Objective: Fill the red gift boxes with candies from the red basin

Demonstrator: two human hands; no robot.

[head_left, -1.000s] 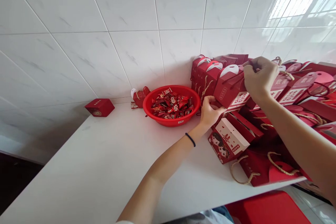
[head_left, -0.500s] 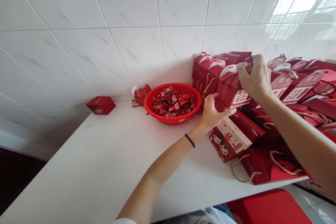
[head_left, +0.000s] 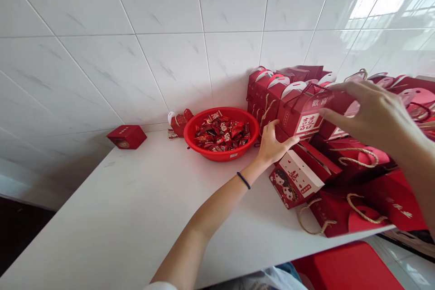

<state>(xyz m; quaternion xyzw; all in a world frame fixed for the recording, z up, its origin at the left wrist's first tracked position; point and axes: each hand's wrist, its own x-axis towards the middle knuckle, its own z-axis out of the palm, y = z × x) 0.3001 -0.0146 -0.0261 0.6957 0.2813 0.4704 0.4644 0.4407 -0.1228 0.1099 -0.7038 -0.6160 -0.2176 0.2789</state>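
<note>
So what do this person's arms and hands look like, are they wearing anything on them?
Both forearms are bare, and neither the left hand nor the right hand wears a glove. A thin black band circles the left wrist. A sliver of white sleeve shows at the picture's bottom edge, on the left arm. No ring or watch is visible.

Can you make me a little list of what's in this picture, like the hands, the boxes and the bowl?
Left hand: left hand flat against the lower side of a red gift box
Right hand: right hand open, fingers spread, beside that box's top
Bowl: red bowl holding wrapped candies
Pile: red boxes with rope handles, heaped by the wall
Alone: small red box, far left
Surface: white table
</note>
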